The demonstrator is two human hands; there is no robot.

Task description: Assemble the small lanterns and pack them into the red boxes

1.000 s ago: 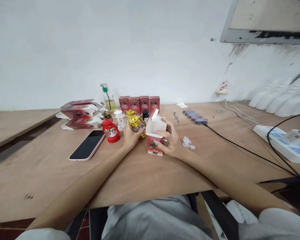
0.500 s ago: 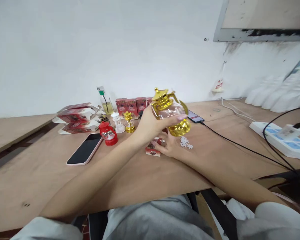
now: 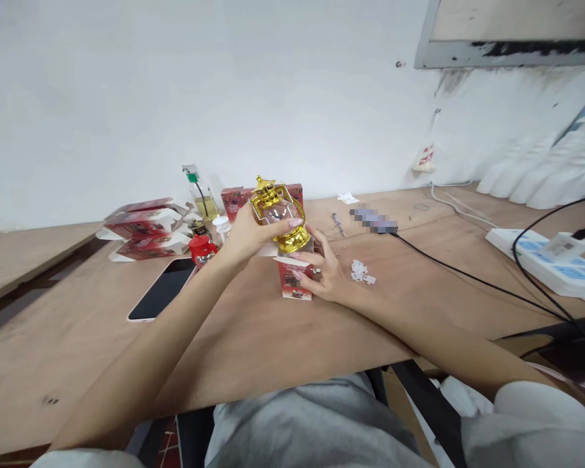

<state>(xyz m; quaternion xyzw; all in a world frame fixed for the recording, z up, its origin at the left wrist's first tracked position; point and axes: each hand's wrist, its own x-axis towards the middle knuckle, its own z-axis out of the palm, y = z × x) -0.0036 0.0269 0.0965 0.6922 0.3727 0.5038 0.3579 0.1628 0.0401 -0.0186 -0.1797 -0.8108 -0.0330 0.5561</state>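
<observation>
My left hand (image 3: 247, 234) grips a small gold lantern (image 3: 279, 214) with a clear globe, holding it upright just above an open red and white carton (image 3: 293, 278). The lantern's gold base sits at the carton's open top. My right hand (image 3: 322, 273) wraps around the carton's right side and holds it standing on the wooden table (image 3: 253, 338). A red lantern (image 3: 201, 248) stands to the left, partly hidden behind my left wrist.
A phone (image 3: 163, 298) lies face up at the left. Flat cartons (image 3: 143, 227) are stacked at the back left, beside a small oil bottle (image 3: 199, 192) and upright red boxes (image 3: 236, 198). White scraps (image 3: 361, 273) lie right of the carton. A black cable (image 3: 468, 279) and power strip (image 3: 541, 260) occupy the right.
My left hand lifted the gold lantern from the table, swung it up and right, then brought it down upright over the carton. My right hand kept hold of the carton.
</observation>
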